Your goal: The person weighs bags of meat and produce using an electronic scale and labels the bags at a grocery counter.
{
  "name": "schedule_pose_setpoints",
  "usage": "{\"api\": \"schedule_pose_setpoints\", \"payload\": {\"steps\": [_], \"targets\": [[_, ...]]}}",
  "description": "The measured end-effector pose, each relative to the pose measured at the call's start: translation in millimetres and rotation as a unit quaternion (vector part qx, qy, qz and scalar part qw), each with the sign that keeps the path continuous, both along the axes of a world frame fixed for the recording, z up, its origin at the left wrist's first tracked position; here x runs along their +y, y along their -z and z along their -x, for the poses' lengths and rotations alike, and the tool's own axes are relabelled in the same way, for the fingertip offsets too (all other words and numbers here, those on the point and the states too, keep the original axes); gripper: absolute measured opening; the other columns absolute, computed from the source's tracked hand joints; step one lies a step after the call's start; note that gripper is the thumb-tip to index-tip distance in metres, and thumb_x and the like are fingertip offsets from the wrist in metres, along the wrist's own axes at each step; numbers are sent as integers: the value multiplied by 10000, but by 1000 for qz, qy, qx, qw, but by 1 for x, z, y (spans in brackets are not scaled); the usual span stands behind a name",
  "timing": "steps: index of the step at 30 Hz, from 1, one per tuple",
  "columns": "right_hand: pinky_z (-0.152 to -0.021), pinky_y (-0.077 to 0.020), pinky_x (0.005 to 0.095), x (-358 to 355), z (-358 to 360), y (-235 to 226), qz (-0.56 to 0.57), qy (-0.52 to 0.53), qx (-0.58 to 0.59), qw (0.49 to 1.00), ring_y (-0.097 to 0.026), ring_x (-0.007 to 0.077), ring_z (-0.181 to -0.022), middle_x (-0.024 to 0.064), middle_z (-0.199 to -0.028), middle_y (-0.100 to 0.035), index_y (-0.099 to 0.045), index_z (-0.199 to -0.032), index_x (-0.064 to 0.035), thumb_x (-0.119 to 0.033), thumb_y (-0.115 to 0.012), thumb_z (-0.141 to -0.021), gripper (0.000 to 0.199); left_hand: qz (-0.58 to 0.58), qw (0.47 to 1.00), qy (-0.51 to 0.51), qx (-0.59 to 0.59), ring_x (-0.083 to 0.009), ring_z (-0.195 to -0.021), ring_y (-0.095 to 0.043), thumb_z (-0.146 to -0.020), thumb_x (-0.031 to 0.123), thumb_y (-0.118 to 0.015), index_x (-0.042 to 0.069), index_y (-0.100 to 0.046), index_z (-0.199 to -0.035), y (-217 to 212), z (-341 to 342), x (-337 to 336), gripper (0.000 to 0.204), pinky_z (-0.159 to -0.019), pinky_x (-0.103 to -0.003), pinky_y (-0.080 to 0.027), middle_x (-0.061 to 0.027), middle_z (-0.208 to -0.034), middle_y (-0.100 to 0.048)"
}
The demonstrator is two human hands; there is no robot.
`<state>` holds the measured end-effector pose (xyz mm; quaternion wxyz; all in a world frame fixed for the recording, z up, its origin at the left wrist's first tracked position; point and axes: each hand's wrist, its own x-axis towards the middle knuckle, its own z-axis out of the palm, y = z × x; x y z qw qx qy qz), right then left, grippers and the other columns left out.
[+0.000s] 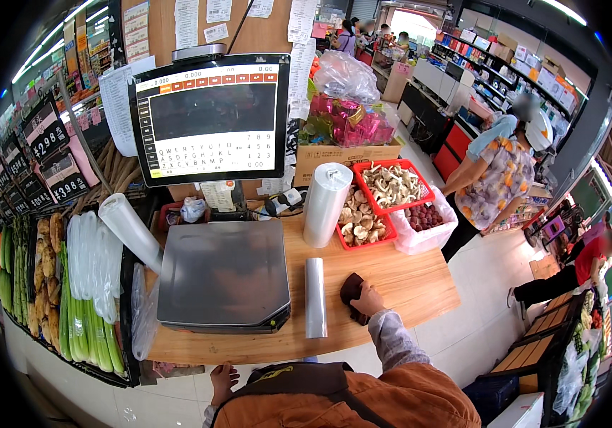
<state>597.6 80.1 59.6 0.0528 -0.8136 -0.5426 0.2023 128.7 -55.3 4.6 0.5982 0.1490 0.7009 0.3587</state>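
My right hand [368, 299] reaches over the wooden counter [420, 282], its fingers closed on a crumpled dark brown cloth-like thing [351, 287]. The exact kind of that thing is hard to make out. Just left of it lies a narrow roll of clear plastic film [315, 296]. Below the counter's front edge hangs my left hand [224, 379], fingers loosely bent and slightly apart, with nothing seen in it. A weighing scale with a flat grey platform [224, 274] takes up the counter's left part, and its lit touchscreen [209, 118] stands behind.
A tall roll of plastic bags [328, 203] stands behind the film. Red baskets of mushrooms [391, 187] and a white bag of dark red fruit [427, 221] sit at the back right. Celery [92, 332] fills a left rack. A person in a flowered top [498, 178] stands beyond the counter.
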Motion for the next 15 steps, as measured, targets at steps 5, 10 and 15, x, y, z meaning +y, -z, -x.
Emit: {"api": "schedule_pose_setpoints", "payload": {"steps": [5,10,15], "targets": [[-821,-493,449,-1,-3,3,0,-5,2,1000,-582,411,-958,281,-1085,-528,-406,-1208,-19,-351,-690,-661,701,2,1000,-9,-17,-159,-542,-567,-926,254,-531,33,-530,-803,-2,-1,2,253,-432,-265,-403,-50,-681,-556],[-818,-494,451,1,-3,4,5,-7,7,1000,-584,411,-956,287,-1087,-523,-398,-1220,-12,-350,-690,-661,715,-5,1000,-14,-17,-163,-544,-568,-930,239,-522,23,-531,-816,4,1,1,245,-428,-264,-399,-55,-679,-551],[-817,-496,449,0,-3,5,6,-8,5,1000,-584,408,-966,289,-1103,-517,-392,-1232,-14,-348,-686,-661,724,-4,1000,-23,-19,-165,-531,-565,-932,227,-510,15,-531,-826,8,1,1,238,-413,-266,-391,-62,-680,-550]]}}
